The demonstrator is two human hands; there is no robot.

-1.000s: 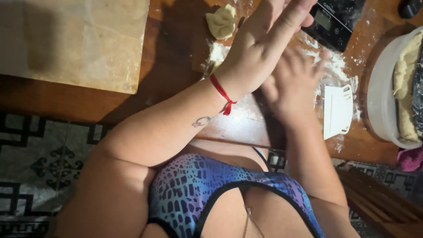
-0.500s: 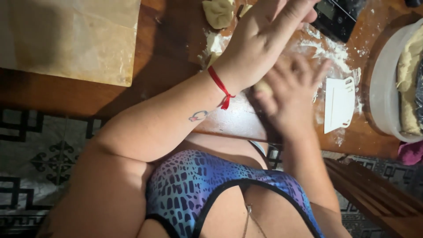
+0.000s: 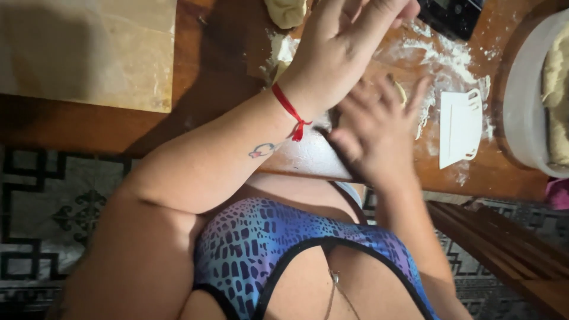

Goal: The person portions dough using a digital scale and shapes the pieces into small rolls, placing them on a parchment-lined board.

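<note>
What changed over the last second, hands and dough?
The left hand stays over the floured wooden table. The right hand has slid from under it toward the table's near edge, its fingers spread, a bit of dough at their tips. The white scraper and tub are unmoved.

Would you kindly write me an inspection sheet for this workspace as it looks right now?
Surface: wooden table, dusted with flour.
Job's things: small piece of dough, between the hands, mostly hidden.
Clutter: white scraper; white bowl with dough; dough lump; dark scale; pale board.
Grippers: left hand over right hand, fingers spread, palms facing.
Cables: nothing seen.
Surroundings: patterned floor; wooden bench.
</note>
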